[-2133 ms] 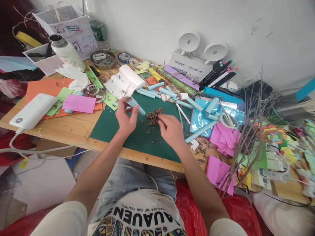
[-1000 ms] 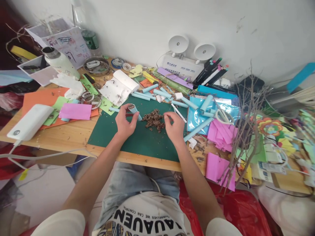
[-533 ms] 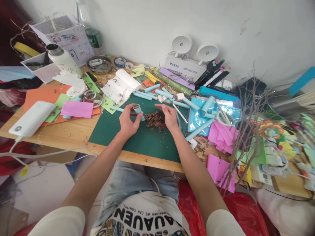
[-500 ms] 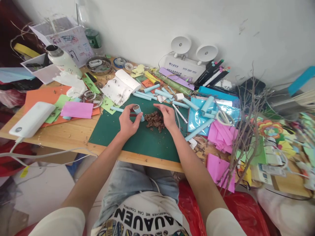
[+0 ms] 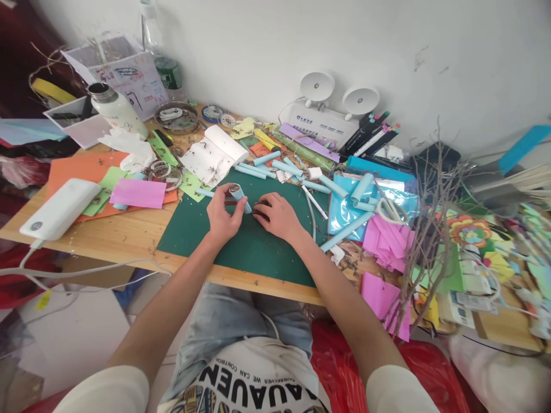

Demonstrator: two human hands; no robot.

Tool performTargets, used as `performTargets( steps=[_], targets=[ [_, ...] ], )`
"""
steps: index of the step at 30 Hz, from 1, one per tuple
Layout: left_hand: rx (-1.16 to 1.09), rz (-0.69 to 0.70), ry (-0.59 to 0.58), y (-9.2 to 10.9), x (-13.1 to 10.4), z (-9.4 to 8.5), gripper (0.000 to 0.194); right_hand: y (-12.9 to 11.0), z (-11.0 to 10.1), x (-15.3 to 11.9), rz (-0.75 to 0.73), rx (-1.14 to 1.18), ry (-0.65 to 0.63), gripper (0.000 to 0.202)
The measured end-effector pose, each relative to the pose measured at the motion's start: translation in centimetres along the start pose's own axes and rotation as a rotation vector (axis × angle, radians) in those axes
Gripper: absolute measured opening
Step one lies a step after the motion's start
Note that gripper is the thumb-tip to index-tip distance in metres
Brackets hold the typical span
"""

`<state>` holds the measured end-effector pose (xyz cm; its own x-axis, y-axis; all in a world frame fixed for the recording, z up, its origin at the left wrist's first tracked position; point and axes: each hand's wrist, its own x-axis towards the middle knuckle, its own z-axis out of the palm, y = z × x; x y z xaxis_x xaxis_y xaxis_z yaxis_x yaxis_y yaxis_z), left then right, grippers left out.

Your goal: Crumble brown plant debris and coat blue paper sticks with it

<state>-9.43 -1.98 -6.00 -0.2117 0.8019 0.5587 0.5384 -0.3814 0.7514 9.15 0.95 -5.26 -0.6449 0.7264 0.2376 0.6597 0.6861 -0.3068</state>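
Note:
My left hand is wrapped round a short light-blue paper tube, tilted, with brown crumbs visible in its upper opening. Just right of the tube, my right hand is palm down over the green mat, its fingers curled. The brown crumbly heap is almost wholly hidden beneath that hand; a little dark material shows at the fingertips. Whether the fingers pinch any of it cannot be made out. Several more blue tubes lie behind the hands on the mat's far edge.
A white power bank, pink paper and a bottle are at the left. Scissors, magenta paper and upright dry twigs crowd the right. A two-lamp emergency light stands against the wall.
My right hand has moved left and down onto the brown heap, and its fingers have curled. My left hand still holds the tube in nearly the same place.

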Motion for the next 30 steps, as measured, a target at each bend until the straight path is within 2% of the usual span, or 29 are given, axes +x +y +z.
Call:
performTargets(
  steps=[3,6,9,10,13,16,21,25,30],
  targets=[
    [-0.020,0.009,-0.003,0.0,0.0,0.0,0.033,0.4,0.0,-0.5,0.030,0.033,0.050,0.029],
    [-0.022,0.015,-0.011,0.1,0.0,0.1,0.032,0.4,-1.1,-1.6,0.029,0.039,0.084,0.027],
    [-0.005,0.008,-0.020,0.2,0.0,0.1,0.032,0.3,-1.8,-2.3,0.008,-0.033,0.037,0.054],
    [0.000,0.006,-0.025,0.2,0.0,0.1,0.032,0.3,-1.7,-2.3,0.011,-0.066,0.017,0.056],
    [-0.005,0.019,-0.039,0.2,0.0,0.1,0.031,0.6,-0.9,-2.1,0.038,-0.158,-0.020,0.039],
    [-0.016,0.055,-0.079,0.2,0.0,0.0,0.030,0.7,-0.5,-1.9,0.066,-0.178,-0.010,0.038],
    [-0.002,0.113,-0.193,0.2,0.0,-0.1,0.030,0.2,-2.3,-2.5,0.102,-0.142,0.052,0.045],
    [0.006,0.132,-0.268,-0.1,-0.1,0.0,0.034,-0.1,-3.0,-2.8,0.050,-0.117,-0.032,0.024],
    [-0.004,0.114,-0.293,-0.4,-0.3,0.2,0.042,-0.3,-2.9,-3.0,0.099,-0.065,0.064,0.024]
  ],
)
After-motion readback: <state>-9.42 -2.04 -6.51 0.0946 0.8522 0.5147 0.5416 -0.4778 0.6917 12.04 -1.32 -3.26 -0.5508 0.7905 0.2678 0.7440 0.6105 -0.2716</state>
